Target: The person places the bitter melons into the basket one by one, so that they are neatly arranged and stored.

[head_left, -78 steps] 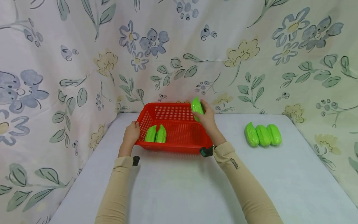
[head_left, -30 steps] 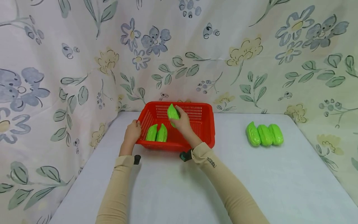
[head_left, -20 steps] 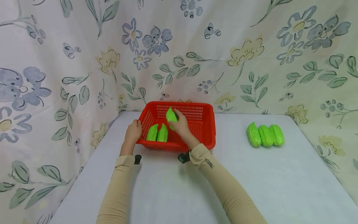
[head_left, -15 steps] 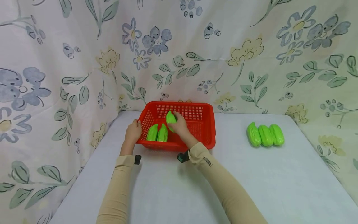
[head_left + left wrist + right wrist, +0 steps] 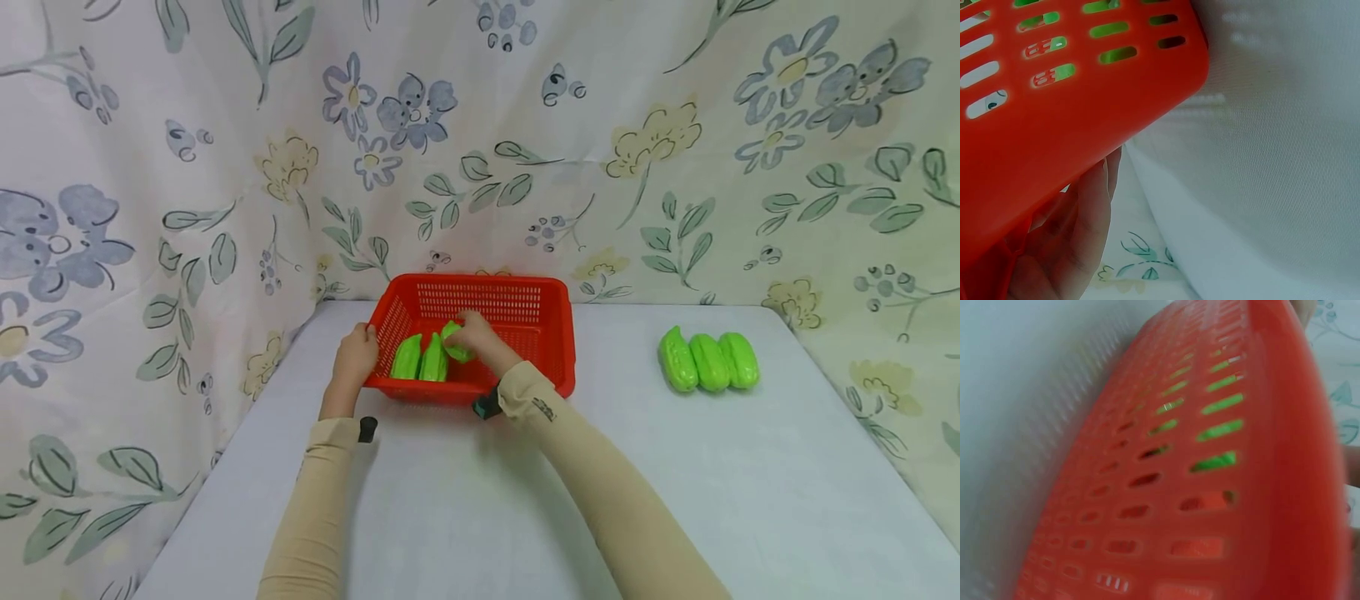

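Note:
A red plastic basket (image 5: 525, 354) with slotted walls stands on the table. My left hand (image 5: 356, 358) grips its left rim; the left wrist view shows those fingers (image 5: 1092, 206) curled under the rim. Inside, on the left, two bright green bitter melons (image 5: 406, 358) lie side by side. My right hand (image 5: 483, 340) reaches into the basket and holds a third bitter melon (image 5: 456, 343) just right of that pair, thumb and fingers around its upper part. In the right wrist view the basket wall (image 5: 1166, 487) hides most of this hand, and green shows through the slots.
Three more bitter melons (image 5: 708, 361) lie in a row on the white table (image 5: 675, 467), right of the basket. Behind the basket hangs a flowered cloth (image 5: 480, 225), which also runs along the left and right sides.
My right hand has carried the bitter melon from above the basket's right side leftward, then lowered it beside the two inside. My left hand has stayed on the rim.

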{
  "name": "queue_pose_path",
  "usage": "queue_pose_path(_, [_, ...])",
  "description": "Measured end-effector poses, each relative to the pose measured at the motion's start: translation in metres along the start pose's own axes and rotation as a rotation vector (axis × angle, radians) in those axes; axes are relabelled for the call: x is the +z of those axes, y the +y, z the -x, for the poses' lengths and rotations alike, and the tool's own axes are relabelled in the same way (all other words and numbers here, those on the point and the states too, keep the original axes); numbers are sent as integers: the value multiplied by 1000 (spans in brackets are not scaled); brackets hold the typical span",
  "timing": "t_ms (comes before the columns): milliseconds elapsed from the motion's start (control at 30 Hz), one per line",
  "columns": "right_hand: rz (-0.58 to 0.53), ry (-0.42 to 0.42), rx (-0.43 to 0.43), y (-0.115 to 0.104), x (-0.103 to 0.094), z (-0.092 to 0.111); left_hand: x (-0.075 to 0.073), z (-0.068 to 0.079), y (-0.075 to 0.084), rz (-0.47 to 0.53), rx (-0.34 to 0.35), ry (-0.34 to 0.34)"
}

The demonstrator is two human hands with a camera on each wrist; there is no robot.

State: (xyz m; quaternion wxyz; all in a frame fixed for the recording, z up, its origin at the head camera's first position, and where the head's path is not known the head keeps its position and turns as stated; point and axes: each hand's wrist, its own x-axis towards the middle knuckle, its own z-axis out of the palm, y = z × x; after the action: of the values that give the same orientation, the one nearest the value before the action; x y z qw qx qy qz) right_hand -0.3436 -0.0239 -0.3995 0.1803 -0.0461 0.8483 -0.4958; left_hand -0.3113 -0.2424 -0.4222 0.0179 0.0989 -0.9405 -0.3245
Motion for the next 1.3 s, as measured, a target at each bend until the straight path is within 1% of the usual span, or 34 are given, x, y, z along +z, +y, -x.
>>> queue_pose_path(200, [104,-96,91,-8,-1,-2,1,2,-1,7,-5,-2])
queue_pose_path(367, [196,-141,83,-16,-2,-1,0,3,-1,0,-6,3])
queue_pose_path(467, [212,-151,81,-20,-3,0,0,3,-1,-5,-6,4])
queue_pose_path(733, [222,-172,76,-19,-3,-1,1,2,-1,7,-3,5])
queue_pose_path(900, [195,-175,69,-16,-5,3,0,1,0,-4,3,4])
queue_pose_path(1033, [173,-179,83,-16,-6,7,0,2,0,-7,-1,2])
queue_pose_path(1300, [129,-216,108,-16,-10,15,1,1,0,-7,0,5])
